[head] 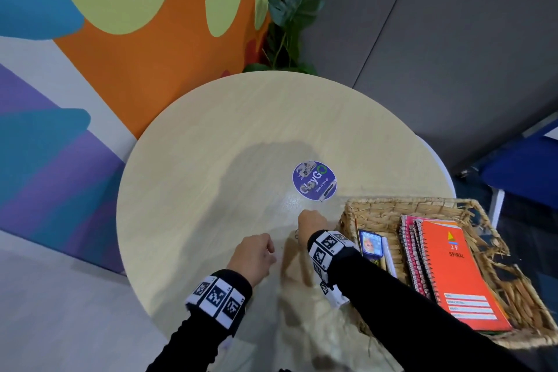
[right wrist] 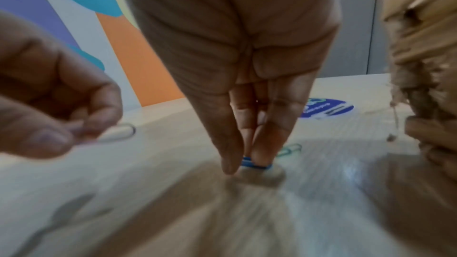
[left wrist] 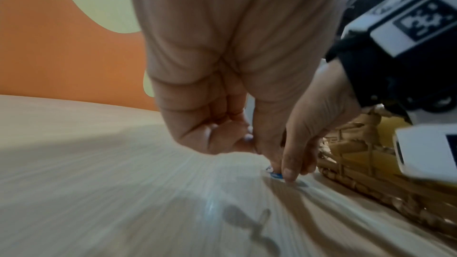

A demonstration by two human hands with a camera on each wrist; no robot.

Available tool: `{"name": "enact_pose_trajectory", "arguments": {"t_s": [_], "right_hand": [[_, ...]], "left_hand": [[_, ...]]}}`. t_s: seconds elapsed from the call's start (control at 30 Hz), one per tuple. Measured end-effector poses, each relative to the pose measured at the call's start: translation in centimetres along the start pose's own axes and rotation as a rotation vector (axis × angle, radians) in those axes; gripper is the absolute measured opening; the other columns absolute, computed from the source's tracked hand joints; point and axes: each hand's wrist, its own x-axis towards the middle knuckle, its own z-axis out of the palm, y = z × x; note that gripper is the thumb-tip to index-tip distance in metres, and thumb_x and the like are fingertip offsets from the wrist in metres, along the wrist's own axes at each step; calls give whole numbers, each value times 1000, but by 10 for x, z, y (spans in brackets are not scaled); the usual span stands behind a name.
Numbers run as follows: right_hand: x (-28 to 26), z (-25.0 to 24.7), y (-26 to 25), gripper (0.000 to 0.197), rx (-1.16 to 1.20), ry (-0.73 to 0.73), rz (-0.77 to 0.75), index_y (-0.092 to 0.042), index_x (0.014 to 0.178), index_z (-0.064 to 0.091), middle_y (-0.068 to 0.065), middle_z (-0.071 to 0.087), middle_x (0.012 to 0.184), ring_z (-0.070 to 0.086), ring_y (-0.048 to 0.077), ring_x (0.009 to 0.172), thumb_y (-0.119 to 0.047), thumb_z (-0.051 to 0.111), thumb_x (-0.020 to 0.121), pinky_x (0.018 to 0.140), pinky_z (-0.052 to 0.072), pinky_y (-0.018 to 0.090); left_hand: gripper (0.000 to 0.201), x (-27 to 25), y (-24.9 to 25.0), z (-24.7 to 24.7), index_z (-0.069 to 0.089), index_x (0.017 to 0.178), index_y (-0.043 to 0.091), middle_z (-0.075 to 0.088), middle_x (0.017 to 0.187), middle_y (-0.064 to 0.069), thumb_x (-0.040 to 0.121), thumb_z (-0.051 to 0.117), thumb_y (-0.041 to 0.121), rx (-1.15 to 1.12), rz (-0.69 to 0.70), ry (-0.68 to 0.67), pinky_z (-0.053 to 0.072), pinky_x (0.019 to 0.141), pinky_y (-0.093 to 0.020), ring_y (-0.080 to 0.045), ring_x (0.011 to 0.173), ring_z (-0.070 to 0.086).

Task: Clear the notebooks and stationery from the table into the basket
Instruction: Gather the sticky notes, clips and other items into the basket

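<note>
My right hand (head: 311, 217) reaches down to the round table (head: 211, 145) just left of the wicker basket (head: 392, 202). In the right wrist view its thumb and fingers (right wrist: 262, 151) pinch a blue paper clip (right wrist: 256, 165) that lies on the tabletop. The left wrist view also shows the blue paper clip (left wrist: 275, 175) under a fingertip. A green paper clip (right wrist: 290, 149) lies just behind it. My left hand (head: 265, 251) hovers beside, fingers curled, holding a pale paper clip (right wrist: 118, 133). The basket holds an orange spiral notebook (head: 459, 269), more spiral notebooks (head: 407, 244) and a small blue pack (head: 370, 243).
A round purple sticker (head: 314, 180) is stuck on the table beyond my right hand. The basket overhangs the table's right edge. A potted plant (head: 290, 24) stands behind the table against a painted wall.
</note>
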Motion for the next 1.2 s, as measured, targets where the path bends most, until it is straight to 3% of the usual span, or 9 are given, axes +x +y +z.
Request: {"name": "enact_pose_trajectory", "arguments": {"t_s": [0.27,0.37,0.53,0.6,0.67,0.87,1.0,1.1,1.2], "right_hand": [[-9,4,-3,22,-28,-45,-38,1,110,60,18,63,122,61,33,114,0,47,93,91,49,34],[-16,-4,-5,12,-4,-91,-80,-1,78,56,17,66,117,64,32,108,-5,56,89,88,51,34],[-50,-74,28,14,251,-2,-260,-2,73,71,6,66,62,54,15,55,-13,63,77,61,50,22],[-70,-103,59,8,370,82,-268,-6,72,69,3,62,57,54,12,49,-6,61,74,49,44,10],[-84,-116,96,9,425,139,-236,-11,73,66,4,65,62,57,13,49,-3,62,72,41,39,5],[-76,-88,158,13,60,-37,-206,-10,80,74,7,76,92,68,21,87,-3,64,76,63,40,19],[-60,-58,160,18,-75,-162,-233,-1,91,73,15,72,98,67,30,92,-3,59,81,77,55,32],[-56,-44,154,21,-132,-239,-250,0,101,68,15,63,92,62,31,82,-3,57,83,71,50,32],[-50,-30,153,31,-194,-258,-277,3,114,61,20,63,113,64,36,100,-8,61,85,78,50,38]], "left_hand": [[10,-12,1,0,55,82,19,61,80,3,88,56,11,-20,8,25,37,53,-14,-15,75,64],[7,-13,3,2,60,88,18,61,87,1,90,54,14,18,21,19,39,63,-20,-16,82,62],[15,-16,7,5,68,100,15,58,82,2,87,61,17,80,20,32,35,70,-21,-20,84,60],[16,-17,13,5,70,100,16,63,87,0,86,64,19,95,16,20,38,72,-22,-20,89,62],[14,-16,21,4,72,96,17,67,88,0,82,68,20,78,22,34,41,72,-23,-21,93,65],[27,-18,83,-11,56,63,32,61,57,10,68,80,20,-88,104,121,35,57,-10,-9,63,59],[18,-30,135,-21,63,66,22,60,57,10,68,81,23,-114,208,198,39,59,-15,-3,59,57],[17,-38,167,-22,61,66,25,61,57,9,72,77,23,-58,308,169,42,65,-19,2,58,55],[7,-38,190,-14,70,73,22,73,69,6,77,71,16,51,365,103,51,73,-24,3,67,64]]}}
